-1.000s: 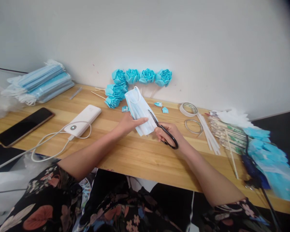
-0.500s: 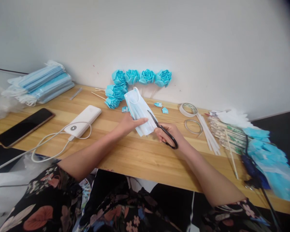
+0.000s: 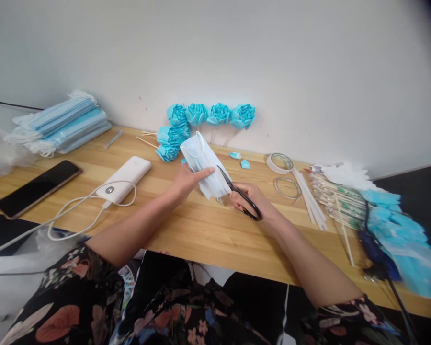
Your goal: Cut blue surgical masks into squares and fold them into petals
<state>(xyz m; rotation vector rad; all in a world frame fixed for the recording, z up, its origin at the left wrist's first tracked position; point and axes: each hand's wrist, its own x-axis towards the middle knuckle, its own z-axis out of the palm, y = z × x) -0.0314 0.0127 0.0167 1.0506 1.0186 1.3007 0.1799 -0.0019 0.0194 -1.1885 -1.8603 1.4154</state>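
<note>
My left hand pinches a pale blue face mask and holds it tilted above the wooden table. My right hand grips black-handled scissors; their blades lie against the mask's right edge. Behind the mask, several blue flowers made of mask fabric lean against the wall on thin sticks.
A stack of masks lies at the back left, a phone and a white power bank with its cable nearer. Two tape rolls, white strips, wrapped sticks and blue scraps crowd the right side.
The left hand has shifted the mask slightly left and turned it. The scissors have edged left along the mask's edge with it.
</note>
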